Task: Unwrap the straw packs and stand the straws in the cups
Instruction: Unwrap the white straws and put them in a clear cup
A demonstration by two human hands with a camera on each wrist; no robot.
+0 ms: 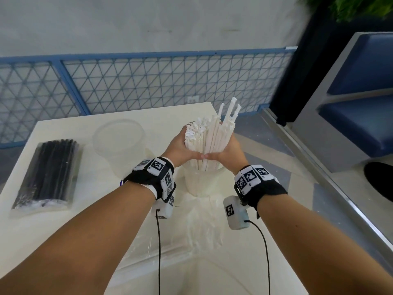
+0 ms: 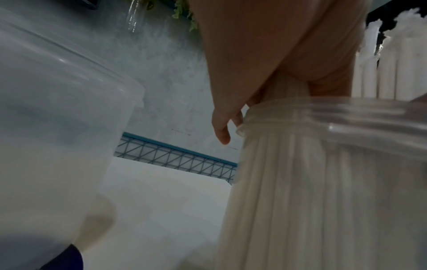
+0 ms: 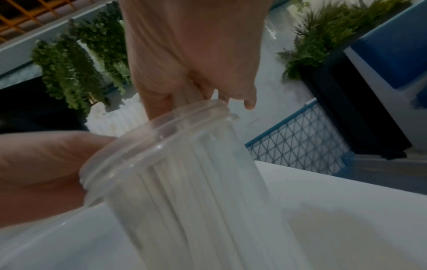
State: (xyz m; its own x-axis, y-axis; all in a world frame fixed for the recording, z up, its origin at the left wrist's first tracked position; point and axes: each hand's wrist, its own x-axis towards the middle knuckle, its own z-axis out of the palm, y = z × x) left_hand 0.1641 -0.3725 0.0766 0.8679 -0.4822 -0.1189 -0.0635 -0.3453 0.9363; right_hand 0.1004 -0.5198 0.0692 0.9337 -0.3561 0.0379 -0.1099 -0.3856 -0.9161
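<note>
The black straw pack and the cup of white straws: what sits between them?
An empty clear cup stands between the black pack and the filled cup, seen in the head view.

The middle of the table (image 1: 63,241) is blocked by a clear cup (image 1: 203,184) packed with white straws (image 1: 209,137), with the left hand (image 1: 180,149) and right hand (image 1: 230,151) cupped around the bundle from both sides. Just left and farther back stands a second clear cup (image 1: 119,143), leaving only a narrow gap between the cups. Crumpled clear wrap (image 1: 204,222) lies on the near side. At far left a pack of black straws (image 1: 47,175) lies flat. Bare tabletop between pack and cups gives passage
</note>
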